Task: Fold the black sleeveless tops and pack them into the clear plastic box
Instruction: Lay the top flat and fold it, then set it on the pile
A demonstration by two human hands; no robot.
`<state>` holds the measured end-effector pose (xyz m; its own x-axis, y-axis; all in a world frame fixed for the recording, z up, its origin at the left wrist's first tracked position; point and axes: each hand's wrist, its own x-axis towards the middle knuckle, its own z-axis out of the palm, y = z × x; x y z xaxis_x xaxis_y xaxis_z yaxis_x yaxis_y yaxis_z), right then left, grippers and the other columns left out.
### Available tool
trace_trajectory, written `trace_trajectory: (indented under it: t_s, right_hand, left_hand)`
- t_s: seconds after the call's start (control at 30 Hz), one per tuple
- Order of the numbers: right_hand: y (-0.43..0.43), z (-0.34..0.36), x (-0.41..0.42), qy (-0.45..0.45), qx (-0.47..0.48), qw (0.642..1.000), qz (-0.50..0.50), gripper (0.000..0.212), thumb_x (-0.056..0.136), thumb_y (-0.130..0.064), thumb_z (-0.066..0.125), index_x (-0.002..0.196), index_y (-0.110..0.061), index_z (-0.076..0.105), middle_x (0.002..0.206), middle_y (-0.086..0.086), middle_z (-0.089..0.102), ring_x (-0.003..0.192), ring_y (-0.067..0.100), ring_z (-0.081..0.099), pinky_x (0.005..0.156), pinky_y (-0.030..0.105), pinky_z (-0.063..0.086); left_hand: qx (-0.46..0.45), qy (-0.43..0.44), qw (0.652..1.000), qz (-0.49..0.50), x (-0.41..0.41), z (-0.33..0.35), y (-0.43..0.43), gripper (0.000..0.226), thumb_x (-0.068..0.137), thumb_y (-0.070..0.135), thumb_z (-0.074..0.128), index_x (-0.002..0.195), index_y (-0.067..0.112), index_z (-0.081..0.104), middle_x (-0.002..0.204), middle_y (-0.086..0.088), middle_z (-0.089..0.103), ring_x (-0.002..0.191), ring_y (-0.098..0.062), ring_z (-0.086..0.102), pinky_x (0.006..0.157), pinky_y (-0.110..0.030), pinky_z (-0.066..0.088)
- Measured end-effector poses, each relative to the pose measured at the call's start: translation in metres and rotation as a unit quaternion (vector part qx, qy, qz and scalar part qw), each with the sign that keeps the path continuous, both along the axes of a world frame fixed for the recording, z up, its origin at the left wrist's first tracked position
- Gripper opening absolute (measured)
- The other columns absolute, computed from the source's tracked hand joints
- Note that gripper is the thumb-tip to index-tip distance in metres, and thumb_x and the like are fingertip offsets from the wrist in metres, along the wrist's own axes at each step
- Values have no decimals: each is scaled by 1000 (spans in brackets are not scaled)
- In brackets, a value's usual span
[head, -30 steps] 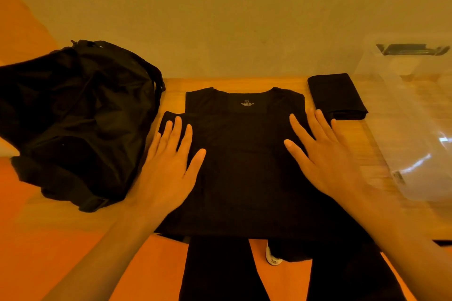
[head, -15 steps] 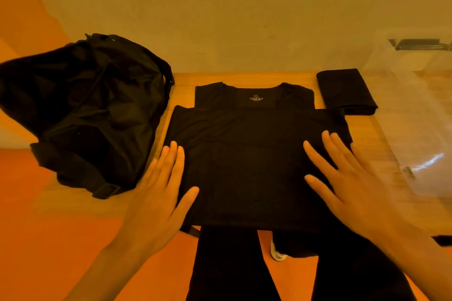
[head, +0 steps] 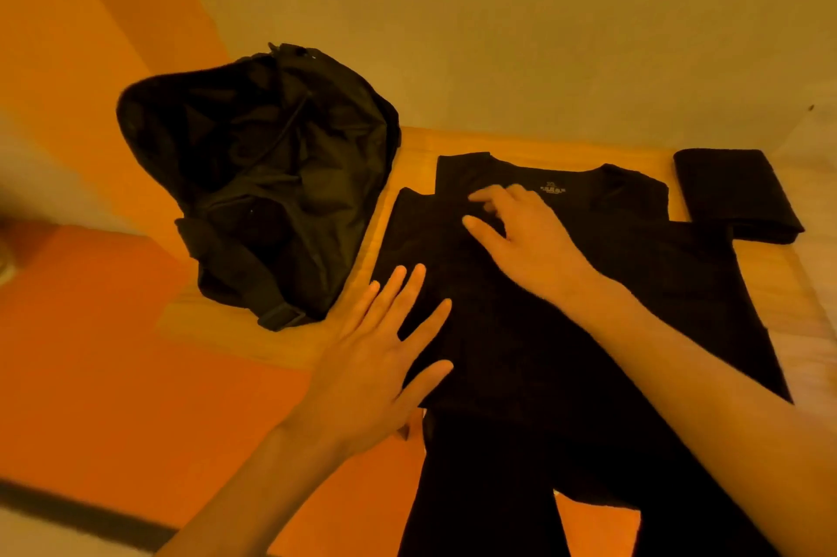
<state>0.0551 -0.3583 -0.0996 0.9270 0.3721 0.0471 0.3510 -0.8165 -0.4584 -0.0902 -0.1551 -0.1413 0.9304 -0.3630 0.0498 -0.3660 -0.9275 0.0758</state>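
A black sleeveless top (head: 589, 298) lies flat on the wooden table (head: 281, 339), neckline and label towards the wall, its hem hanging over the near edge. My left hand (head: 380, 357) rests flat with straight fingers on the top's lower left edge. My right hand (head: 521, 235) has crossed over to the top's upper left, by the left shoulder, with fingers bent and thumb apart; it is blurred. A second black top (head: 738, 194) lies folded at the back right. Only a pale, blurred strip of the clear plastic box (head: 815, 149) shows at the far right.
A crumpled black bag (head: 258, 176) with a strap takes up the table's left end, close to the top. A plain wall stands right behind the table. Orange floor lies to the left and my dark trouser legs (head: 475, 488) are below the near edge.
My head has turned left, so the box has slid almost out of view. My right hand moved from the top's right side across to its upper left. My left hand stayed near the lower left edge.
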Motion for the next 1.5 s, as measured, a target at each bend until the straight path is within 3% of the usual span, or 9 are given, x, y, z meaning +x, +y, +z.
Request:
trace_trajectory:
  t_s: [0.13,0.27,0.4,0.7,1.0,1.1,1.23,1.37,1.5]
  right_hand:
    - [71,-3,63,43,-13,999,28,46,92,-58,61,118,-19,64,113,5,65,109,23,59,95,46,50]
    - [92,-6,93,123,-27,992,21,35,94,-39,67,108,-6,72,105,10,71,103,25,63,103,49,45]
    - [95,-9,108,155,17,988,17,11,95,-28,67,93,-18,72,105,3,70,110,23,61,109,53,40]
    - [97,-41,98,-43,27,997,60,15,100,-27,60,87,-21,57,80,-8,58,87,23,62,88,45,46]
    - [97,-41,98,-158,-34,981,112,27,104,-37,50,95,-15,63,93,6,65,89,26,60,77,35,37]
    - [71,-29,83,-200,-72,974,81,38,105,-44,42,120,-16,64,114,9,64,109,29,57,93,40,38]
    - [5,-32,33,-121,-159,980,-7,64,105,-57,22,153,-19,40,159,14,37,149,31,29,123,45,19]
    - [-63,-34,-5,-23,-215,969,-122,76,97,-64,1,161,-25,13,168,10,8,156,25,0,125,43,-3]
    - [-86,-39,-12,32,-236,960,-145,77,93,-67,-3,160,-31,0,169,8,-5,154,24,-11,124,45,-8]
  left_hand:
    - [31,25,999,-9,4,-3,10,66,104,67,9,162,35,8,170,-4,-8,156,-21,-15,127,-46,7]
    - [30,21,999,-19,1,-7,18,66,104,68,15,162,38,6,170,-7,-9,156,-25,-13,126,-50,10]
    - [31,20,999,-25,-2,-7,18,65,101,72,18,160,45,6,169,-13,-6,156,-34,-12,126,-53,10]
    - [6,47,998,-50,-11,0,25,68,99,76,19,158,50,-1,168,-14,-16,153,-38,-19,124,-57,6]
    - [-25,39,999,24,14,-2,-2,70,102,69,9,161,36,-5,168,-6,-19,155,-22,-19,127,-47,8]
    - [-25,52,997,43,8,-6,5,72,100,72,6,160,37,-13,167,-6,-24,154,-20,-22,127,-44,5]
    - [-77,61,994,49,1,1,8,72,98,75,7,159,41,-11,165,-2,-31,154,-18,-21,127,-41,2]
    - [-179,52,974,130,22,20,-4,78,95,75,8,162,34,14,170,5,-4,156,-11,-6,124,-33,9]
    - [-69,68,992,78,81,24,-34,70,103,63,14,162,29,2,169,4,-14,154,-12,-14,121,-31,-6]
